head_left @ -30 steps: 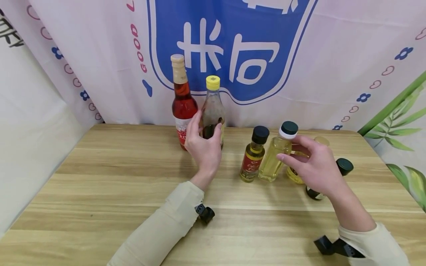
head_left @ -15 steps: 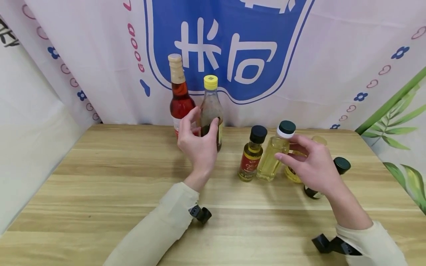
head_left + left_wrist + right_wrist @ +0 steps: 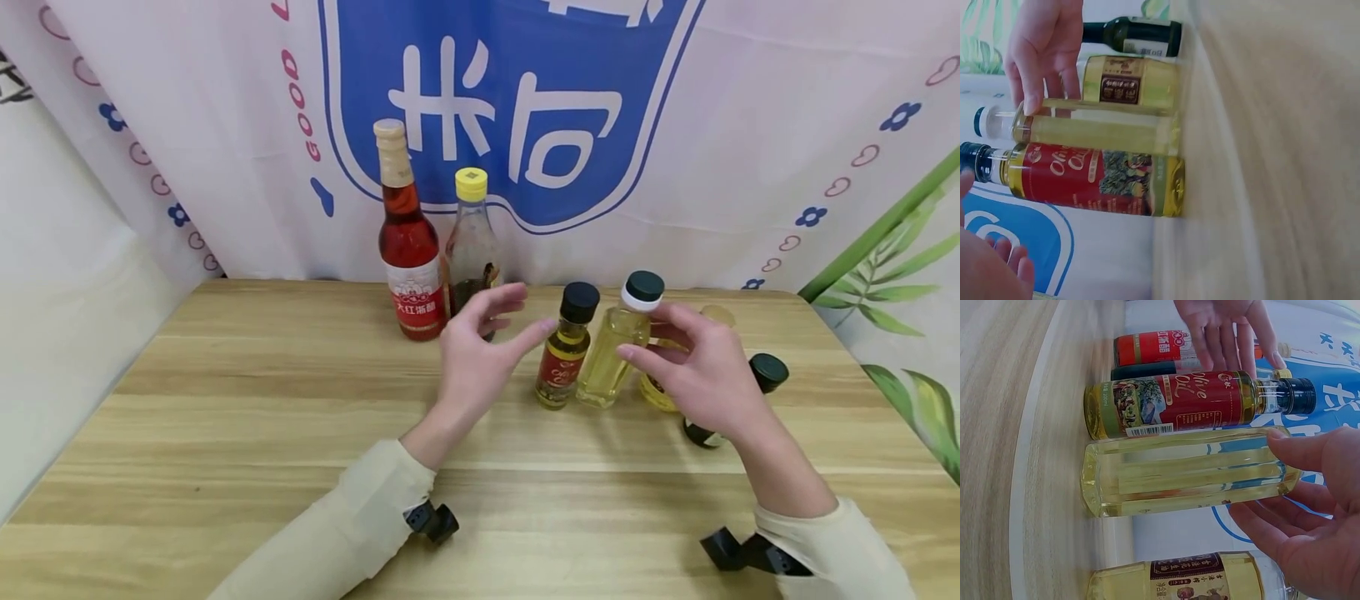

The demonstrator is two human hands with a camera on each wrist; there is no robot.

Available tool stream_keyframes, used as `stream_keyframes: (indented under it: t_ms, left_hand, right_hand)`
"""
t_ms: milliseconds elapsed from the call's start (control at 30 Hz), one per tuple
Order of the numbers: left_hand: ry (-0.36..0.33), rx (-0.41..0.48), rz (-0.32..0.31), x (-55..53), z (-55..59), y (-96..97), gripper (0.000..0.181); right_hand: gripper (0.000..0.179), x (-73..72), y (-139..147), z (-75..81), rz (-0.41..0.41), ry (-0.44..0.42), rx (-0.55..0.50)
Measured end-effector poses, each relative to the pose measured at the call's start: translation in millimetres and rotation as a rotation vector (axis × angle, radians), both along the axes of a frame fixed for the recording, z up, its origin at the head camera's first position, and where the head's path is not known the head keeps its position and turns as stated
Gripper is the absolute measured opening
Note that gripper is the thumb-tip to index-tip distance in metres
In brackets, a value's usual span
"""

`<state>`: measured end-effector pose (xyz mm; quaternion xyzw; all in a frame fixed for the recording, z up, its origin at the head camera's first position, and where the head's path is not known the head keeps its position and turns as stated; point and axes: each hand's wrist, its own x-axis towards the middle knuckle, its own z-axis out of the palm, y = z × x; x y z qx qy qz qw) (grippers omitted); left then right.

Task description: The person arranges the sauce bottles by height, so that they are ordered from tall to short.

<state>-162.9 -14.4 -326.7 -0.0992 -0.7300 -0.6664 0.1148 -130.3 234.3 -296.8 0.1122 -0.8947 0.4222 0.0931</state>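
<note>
My right hand (image 3: 705,371) holds a clear bottle of pale yellow oil (image 3: 609,362) with a dark green cap, thumb on one side and fingers on the other. Close on its left stands a small olive oil bottle (image 3: 559,367) with a red label and black cap. My left hand (image 3: 480,358) is beside that bottle with spread fingers; its thumb reaches close to the bottle's neck, and whether they touch I cannot tell. Behind the left hand, partly hidden, is a yellow-capped bottle (image 3: 471,242) of dark liquid.
A tall red vinegar bottle (image 3: 411,267) stands at the back left beside the yellow-capped one. Right of the held bottle are a yellow oil bottle (image 3: 1132,81), partly covered by my right hand, and a dark bottle (image 3: 1141,37). A printed curtain (image 3: 675,233) hangs behind the wooden table (image 3: 262,400).
My left hand has left the yellow-capped bottle and moved right and nearer, toward the olive oil bottle. The right hand keeps its hold on the oil bottle, unmoved.
</note>
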Motion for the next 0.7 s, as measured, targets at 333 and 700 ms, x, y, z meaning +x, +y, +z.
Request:
stream_keyframes:
  t_ms: [333, 700]
  left_hand:
    - [-0.126, -0.024, -0.232, 1.7, -5.5, 6.0, 0.055]
    - [-0.134, -0.092, -0.248, 0.5, -8.5, 11.4, 0.057]
  right_hand:
    - [0.046, 0.2, 0, 0.5, 0.002, -0.002, 0.003]
    - [0.046, 0.2, 0, 1.8, -0.004, -0.014, 0.024]
